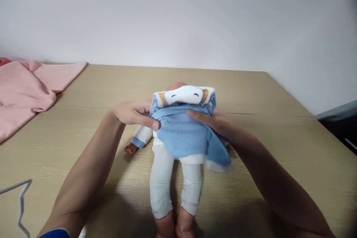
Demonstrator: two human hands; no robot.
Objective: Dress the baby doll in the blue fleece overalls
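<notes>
A baby doll lies on its back on the wooden table, its white trousers [161, 184] and bare feet toward me. A fluffy blue fleece doll garment [181, 130] with a white band, orange patches and stitched eyes covers its chest and most of its head. My left hand [136, 113] grips the garment's left edge, thumb on top and fingers behind. On the right side my right hand [214, 121] holds it the same way, its fingers hidden. A white-tipped blue tail piece [219, 152] hangs below that hand. One white sleeve with a blue cuff [141, 137] shows at the left.
Pink cloth [25, 93] lies over the table's left side. A thin grey bent wire or cord [21, 202] shows at the lower left. The wooden table [264, 182] meets a pale wall [178, 18] behind. A dark object [340, 122] stands past the right edge.
</notes>
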